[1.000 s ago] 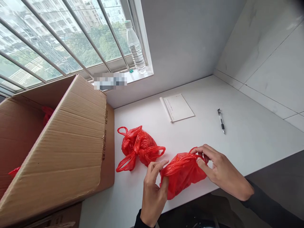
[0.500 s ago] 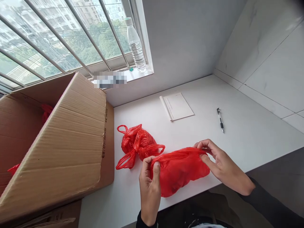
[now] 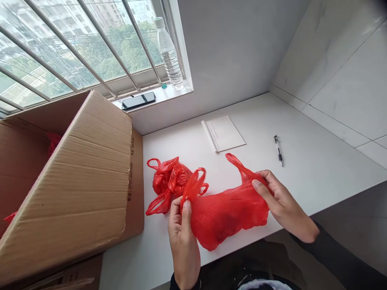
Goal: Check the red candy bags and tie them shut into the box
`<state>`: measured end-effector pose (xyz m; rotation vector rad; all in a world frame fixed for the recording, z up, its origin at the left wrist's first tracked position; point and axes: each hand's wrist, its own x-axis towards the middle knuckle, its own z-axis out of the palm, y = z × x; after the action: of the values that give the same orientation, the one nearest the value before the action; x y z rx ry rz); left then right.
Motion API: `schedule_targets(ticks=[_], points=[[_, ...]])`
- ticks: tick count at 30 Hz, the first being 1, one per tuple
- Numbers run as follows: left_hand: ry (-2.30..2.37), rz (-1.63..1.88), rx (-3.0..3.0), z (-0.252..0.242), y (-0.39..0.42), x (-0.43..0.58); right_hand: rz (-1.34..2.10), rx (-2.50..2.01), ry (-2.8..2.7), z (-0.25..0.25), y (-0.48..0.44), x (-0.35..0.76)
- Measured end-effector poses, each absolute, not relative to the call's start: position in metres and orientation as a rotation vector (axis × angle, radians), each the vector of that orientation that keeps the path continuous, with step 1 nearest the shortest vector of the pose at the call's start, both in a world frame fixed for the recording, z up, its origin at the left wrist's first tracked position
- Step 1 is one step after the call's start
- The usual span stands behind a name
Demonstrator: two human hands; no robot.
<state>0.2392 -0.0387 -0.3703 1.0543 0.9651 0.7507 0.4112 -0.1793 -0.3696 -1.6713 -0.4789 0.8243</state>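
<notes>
A filled red plastic bag (image 3: 226, 213) lies at the table's front edge, its contents showing only as dark shapes through the film. My left hand (image 3: 183, 225) pinches its left side between thumb and fingers, just under one raised handle loop. On the other side my right hand (image 3: 273, 191) grips the bag below its second handle, which sticks up and to the left. Behind my left hand sits another red plastic bag (image 3: 169, 179), knotted, with its loops spread out; the held bag partly covers it.
A large open cardboard box (image 3: 81, 177) stands at the left with bits of red plastic inside. On the white table (image 3: 187, 139) lie a notepad (image 3: 225, 133) and a pen (image 3: 278, 151). The windowsill holds a water bottle (image 3: 169, 56) and a phone (image 3: 138, 100).
Both handles of the held bag now stand up above its top edge, where before the edge was folded flat. My left hand has shifted slightly left.
</notes>
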Motion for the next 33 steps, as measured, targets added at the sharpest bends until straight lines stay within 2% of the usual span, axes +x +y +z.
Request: schedule_targets(ticks=[3, 9, 17, 20, 27, 33], points=[[0.891, 0.714, 0.977, -0.364, -0.039, 0.241, 0.84, -1.6, -0.462, -0.366, -0.178, 0.409], [0.885, 0.532, 1.195, -0.362, -0.042, 0.24, 1.0, -1.563, -0.586, -0.361, -0.175, 0.406], [0.722, 0.739, 0.967, -0.351, -0.038, 0.244, 0.928, -1.437, -0.511, -0.35, -0.176, 0.396], [0.723, 0.659, 0.897, -0.343, -0.038, 0.251, 0.955, -1.411, -0.51, -0.351, -0.178, 0.39], [0.749, 0.321, 1.369, -0.34, -0.063, 0.254, 0.934, -1.495, -0.721, -0.359, -0.174, 0.376], [0.728, 0.432, 1.4, -0.34, -0.062, 0.256, 0.873, -1.662, -0.901, -0.358, -0.171, 0.382]])
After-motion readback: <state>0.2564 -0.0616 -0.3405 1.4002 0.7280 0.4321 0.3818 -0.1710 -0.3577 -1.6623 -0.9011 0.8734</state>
